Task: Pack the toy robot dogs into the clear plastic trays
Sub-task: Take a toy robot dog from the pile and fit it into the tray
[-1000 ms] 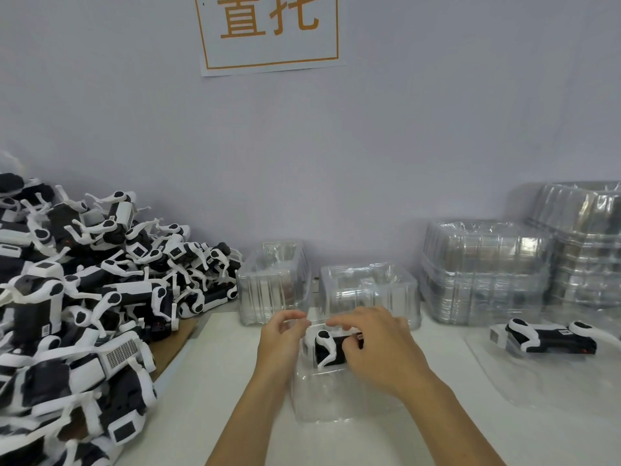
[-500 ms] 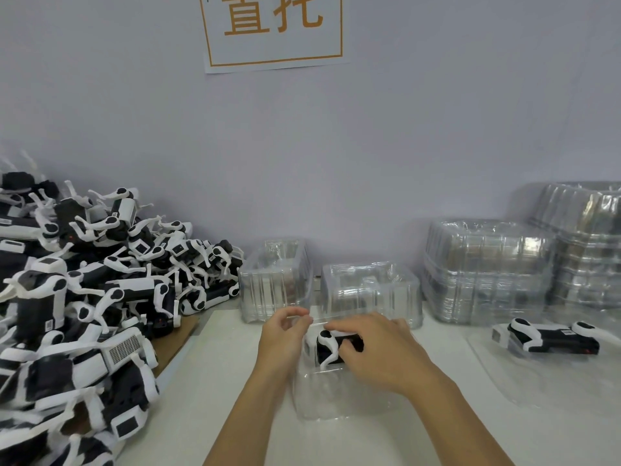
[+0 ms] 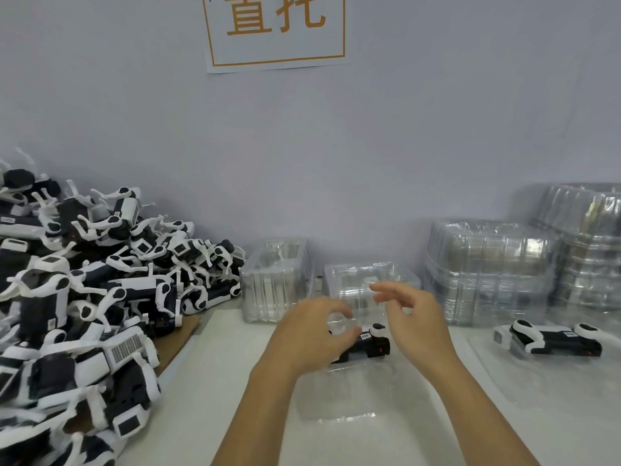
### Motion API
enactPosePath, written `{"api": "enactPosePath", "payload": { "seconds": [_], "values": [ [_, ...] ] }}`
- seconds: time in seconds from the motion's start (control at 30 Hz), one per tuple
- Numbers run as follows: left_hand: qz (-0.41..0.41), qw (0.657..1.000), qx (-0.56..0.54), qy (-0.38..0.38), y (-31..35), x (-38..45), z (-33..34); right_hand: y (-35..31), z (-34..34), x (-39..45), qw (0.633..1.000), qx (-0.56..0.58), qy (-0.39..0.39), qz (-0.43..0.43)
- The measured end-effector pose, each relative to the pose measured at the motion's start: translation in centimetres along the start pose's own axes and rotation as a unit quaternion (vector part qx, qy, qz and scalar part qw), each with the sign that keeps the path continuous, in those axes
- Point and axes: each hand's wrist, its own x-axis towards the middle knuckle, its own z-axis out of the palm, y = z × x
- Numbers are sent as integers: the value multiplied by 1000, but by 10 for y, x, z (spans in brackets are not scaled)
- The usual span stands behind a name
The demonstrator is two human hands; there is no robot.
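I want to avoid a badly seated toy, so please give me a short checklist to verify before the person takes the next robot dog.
1. Toy robot dog lies in the clear tray in front of the person: ok.
2. Dog fully seated in its cavity: cannot tell, the left hand covers part of it.
3. Right hand free, fingers loose above the dog: ok.
4. Left hand free: not ok, it rests on the tray's left end.
5. More dogs to take: ok, pile of robot dogs on the left.
6. More trays: ok, stacks of clear trays on the right.
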Motion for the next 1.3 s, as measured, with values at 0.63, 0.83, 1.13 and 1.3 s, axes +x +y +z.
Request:
{"api": "enactPosePath", "payload": {
  "seconds": [0.63,0.83,1.13,1.3],
  "values": [
    [-43,989,62,-127,7,-8,9,2,2,-2,999,15,22,30],
    [-42,991,41,-118,11,-11,4,0,-7,2,989,86,103,61],
    [-27,991,-105,-75,9,-10,-27,5,-33,12,923,246,255,150],
    [-50,932,-358,15,4,-14,-32,4,-26,13,937,251,191,148]
  ]
}}
